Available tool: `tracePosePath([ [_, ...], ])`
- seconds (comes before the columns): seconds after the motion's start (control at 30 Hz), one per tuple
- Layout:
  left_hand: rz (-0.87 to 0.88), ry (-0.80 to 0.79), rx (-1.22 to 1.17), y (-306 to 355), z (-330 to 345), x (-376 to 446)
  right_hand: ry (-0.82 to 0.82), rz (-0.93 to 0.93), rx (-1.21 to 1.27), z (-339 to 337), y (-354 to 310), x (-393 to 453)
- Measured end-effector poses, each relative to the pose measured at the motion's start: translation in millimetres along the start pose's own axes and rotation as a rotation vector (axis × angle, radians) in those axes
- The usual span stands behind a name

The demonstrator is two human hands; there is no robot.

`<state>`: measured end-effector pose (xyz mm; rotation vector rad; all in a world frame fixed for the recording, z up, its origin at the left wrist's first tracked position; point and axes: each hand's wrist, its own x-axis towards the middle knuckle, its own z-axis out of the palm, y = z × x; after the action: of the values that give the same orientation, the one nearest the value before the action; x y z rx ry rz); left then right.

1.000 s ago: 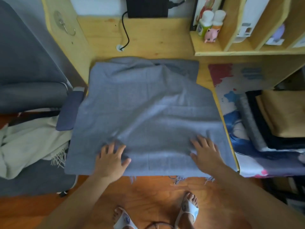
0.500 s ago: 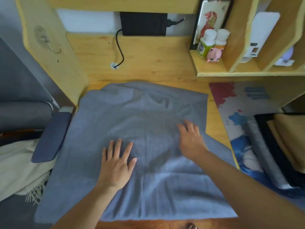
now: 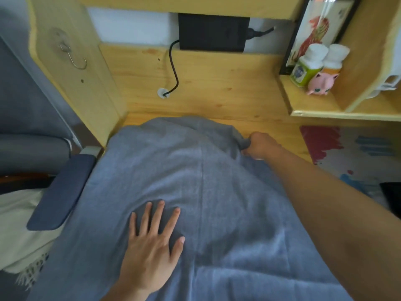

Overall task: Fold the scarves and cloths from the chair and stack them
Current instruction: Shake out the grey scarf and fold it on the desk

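Observation:
A large grey scarf (image 3: 208, 192) lies spread over the wooden desk (image 3: 217, 94), its near part running out of the bottom of the view. My left hand (image 3: 152, 248) rests flat on it with fingers spread, near the lower middle. My right hand (image 3: 260, 145) reaches to the scarf's far right corner and grips a bunch of the fabric there. A cream fringed cloth (image 3: 19, 231) lies on the chair at the left.
A dark blue chair armrest (image 3: 60, 192) touches the scarf's left edge. A colourful desk mat (image 3: 347, 153) lies to the right. Bottles (image 3: 308, 64) and a pink figure (image 3: 321, 83) stand on a shelf. A black cable (image 3: 173, 70) hangs down the back panel.
My right hand moved from the near right edge up to the far right corner and closed on the fabric. My left hand slid forward, staying flat. The view moved closer to the desk.

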<state>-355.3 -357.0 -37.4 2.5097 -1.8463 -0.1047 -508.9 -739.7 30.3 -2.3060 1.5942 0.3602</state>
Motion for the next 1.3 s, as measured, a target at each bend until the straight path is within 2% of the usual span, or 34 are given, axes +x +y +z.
tracePosePath([
  [0.07, 0.001, -0.001, -0.01, 1, 0, -1, 0.022, -0.056, -0.112, -8, -15, -9],
  [0.13, -0.003, 0.0, -0.022, 1, -4, 1, 0.202, -0.151, -0.236, -23, -30, -27],
  [0.2, -0.014, -0.005, -0.041, 2, -7, 1, 0.585, -0.39, -0.247, -44, -42, -64],
  [0.27, -0.021, -0.025, -0.033, 3, -12, -2, 0.98, -0.754, -0.258, -56, -42, -127],
  [0.3, -0.036, -0.025, -0.047, 4, -15, -1, 1.062, -0.932, -0.277, -54, -36, -163],
  [0.33, -0.045, -0.01, -0.094, 4, -14, 1, 1.048, -1.062, -0.318, -41, -25, -195],
  [0.37, -0.071, -0.038, -0.12, 4, -19, 1, 0.943, -1.137, -0.398, -21, -12, -226],
  [0.4, -0.078, -0.025, -0.113, 2, -17, 3, 0.793, -1.13, -0.524, 6, 6, -247],
  [0.43, -0.056, -0.029, -0.101, 1, -16, -1, 0.645, -1.04, -0.633, 36, 27, -264],
  [0.5, -0.033, -0.041, -0.273, -2, -17, -6, 0.302, -0.748, -0.742, 88, 57, -279],
  [0.53, -0.034, -0.118, -0.388, -3, -16, -9, 0.205, -0.613, -0.71, 105, 67, -284],
  [0.57, -0.02, -0.288, -0.467, -2, -28, -6, 0.163, -0.519, -0.65, 115, 71, -286],
  [0.6, -0.037, -0.34, -0.469, 0, -41, -6, 0.144, -0.441, -0.59, 120, 72, -291],
  [0.67, -0.264, -0.367, -0.515, -4, -58, -20, 0.14, -0.356, -0.509, 124, 66, -295],
  [0.73, -0.382, -0.303, -0.647, -4, -75, -43, 0.162, -0.337, -0.459, 122, 62, -300],
  [0.77, -0.42, -0.192, -0.652, -7, -84, -62, 0.155, -0.332, -0.437, 121, 61, -302],
  [0.8, -0.562, -0.067, -0.751, -7, -90, -74, 0.155, -0.324, -0.426, 120, 61, -304],
  [0.9, -0.816, 0.104, -1.043, 2, -114, -103, 0.016, -0.303, -0.317, 115, 65, -304],
  [1.0, -1.236, 0.284, -1.446, -5, -112, -107, 0.03, -0.279, -0.025, 118, 77, -299],
  [1.03, -1.367, 0.26, -1.58, -10, -111, -111, 0.016, -0.209, 0.088, 115, 78, -303],
  [1.07, -1.471, 0.177, -1.784, -16, -109, -113, 0.092, -0.116, 0.2, 113, 79, -304],
  [1.13, -1.566, 0.097, -2.042, -29, -107, -118, 0.345, 0.172, 0.362, 107, 80, -311],
  [1.17, -1.577, 0.127, -2.097, -36, -105, -118, 0.381, 0.366, 0.461, 101, 78, -313],
  [1.23, -1.556, 0.197, -2.114, -44, -104, -116, 0.283, 0.764, 0.691, 84, 76, -308],
  [1.27, -1.546, 0.211, -2.105, -46, -102, -113, 0.218, 0.899, 0.775, 78, 81, -304],
  [1.3, -1.532, 0.226, -2.124, -48, -101, -110, 0.162, 0.958, 0.816, 75, 83, -298],
])
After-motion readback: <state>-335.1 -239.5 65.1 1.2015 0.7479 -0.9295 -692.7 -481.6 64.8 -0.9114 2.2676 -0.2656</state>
